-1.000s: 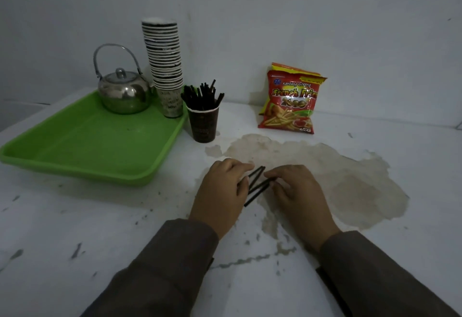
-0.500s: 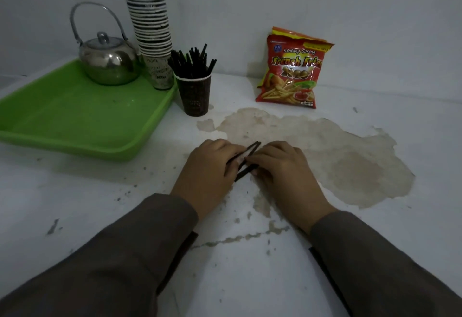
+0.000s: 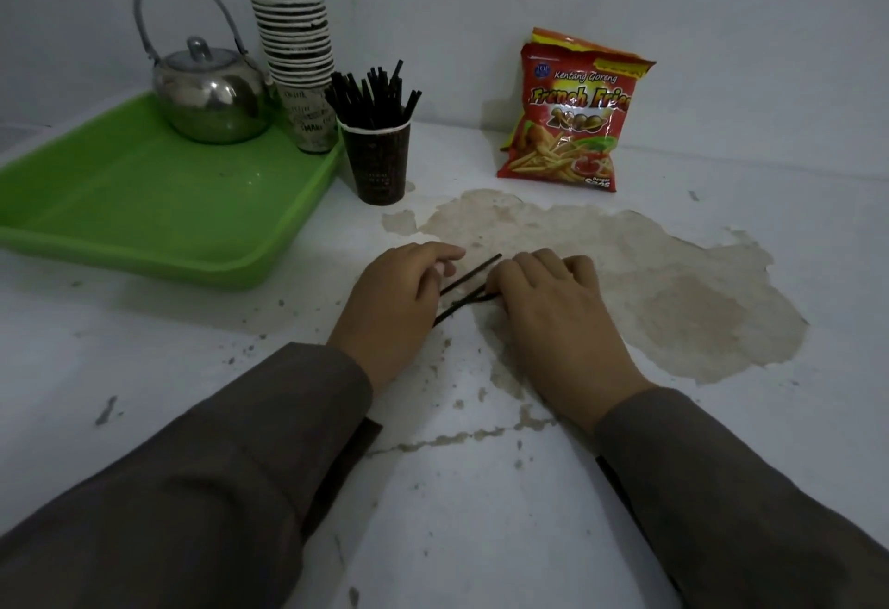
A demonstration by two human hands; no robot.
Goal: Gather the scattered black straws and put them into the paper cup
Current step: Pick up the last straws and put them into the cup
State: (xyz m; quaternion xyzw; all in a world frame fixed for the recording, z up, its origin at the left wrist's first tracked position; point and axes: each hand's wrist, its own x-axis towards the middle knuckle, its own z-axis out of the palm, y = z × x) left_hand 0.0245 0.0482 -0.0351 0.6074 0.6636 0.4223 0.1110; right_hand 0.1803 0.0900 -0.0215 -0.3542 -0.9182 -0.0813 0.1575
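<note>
A: What's near the cup (image 3: 378,162)?
B: One green tray (image 3: 144,204) left of it. In front, two hands on the counter (image 3: 481,512).
A: Straws?
B: Thin, black, straight. Many stand in the cup; two or three straws (image 3: 469,288) lie in front, left hand (image 3: 392,300) and right hand (image 3: 553,315) both pinching them.

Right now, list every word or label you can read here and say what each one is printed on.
"Kentang Goreng": snack bag, top.
"French Fries", last letters cut off by a crease: same bag, big letters.
"2000": under that, partly hidden.
"Saos": bag's bottom corner, small.
Round logo, top left of bag: too small.
Print on the stacked cups and paper cup: blurred.
</note>
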